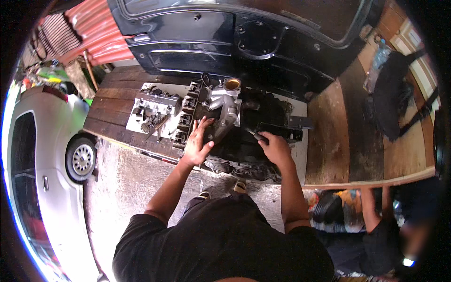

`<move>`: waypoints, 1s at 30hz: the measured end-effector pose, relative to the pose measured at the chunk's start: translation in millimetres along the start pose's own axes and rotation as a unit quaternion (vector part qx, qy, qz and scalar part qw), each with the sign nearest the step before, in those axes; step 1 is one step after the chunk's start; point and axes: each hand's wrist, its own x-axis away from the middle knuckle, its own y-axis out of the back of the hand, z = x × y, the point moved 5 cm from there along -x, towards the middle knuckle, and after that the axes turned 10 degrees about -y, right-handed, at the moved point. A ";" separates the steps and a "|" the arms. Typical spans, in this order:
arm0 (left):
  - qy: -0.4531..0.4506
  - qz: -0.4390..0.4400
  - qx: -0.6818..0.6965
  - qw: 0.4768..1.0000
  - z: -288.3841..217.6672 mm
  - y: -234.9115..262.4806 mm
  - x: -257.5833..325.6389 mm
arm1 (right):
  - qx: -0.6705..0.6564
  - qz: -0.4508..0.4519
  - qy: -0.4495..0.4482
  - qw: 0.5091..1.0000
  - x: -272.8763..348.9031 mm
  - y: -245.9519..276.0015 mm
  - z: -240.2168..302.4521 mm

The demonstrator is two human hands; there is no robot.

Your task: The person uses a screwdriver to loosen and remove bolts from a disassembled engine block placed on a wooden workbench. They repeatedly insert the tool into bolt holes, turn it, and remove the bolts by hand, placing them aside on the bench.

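Note:
My left hand (199, 144) rests with its fingers spread on a dark engine part, beside a grey metal intake pipe (225, 123). In my right hand (277, 149) is a dark-handled tool (257, 135), its thin end pointing up and left toward the engine's middle. What kind of tool it is, I cannot make out. The greasy black engine (237, 152) lies across the bench in front of me. At the pipe's far end stands a round opening (232, 84) with a brownish inside. A row of dark metal pieces (187, 110) runs along the engine's left side.
Loose metal engine parts (157, 104) lie on a white sheet at the left of the wooden bench (112, 96). A dark vehicle panel (197, 42) leans behind. A black bag (392, 89) lies at right, and another person (376, 235) is at lower right. A silver car (47, 164) stands left.

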 end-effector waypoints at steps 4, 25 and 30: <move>-0.010 -0.054 -0.004 0.998 3.4 4.4 -3.5 | 0.019 -0.018 0.063 0.998 -20.2 -27.5 -8.3; 0.222 -0.334 -0.105 0.910 27.2 35.4 36.6 | -0.134 0.303 0.258 0.908 -75.1 34.6 -10.9; 0.292 -0.275 -0.207 0.892 46.7 40.4 41.4 | -0.083 0.154 0.289 0.941 -106.6 83.7 76.7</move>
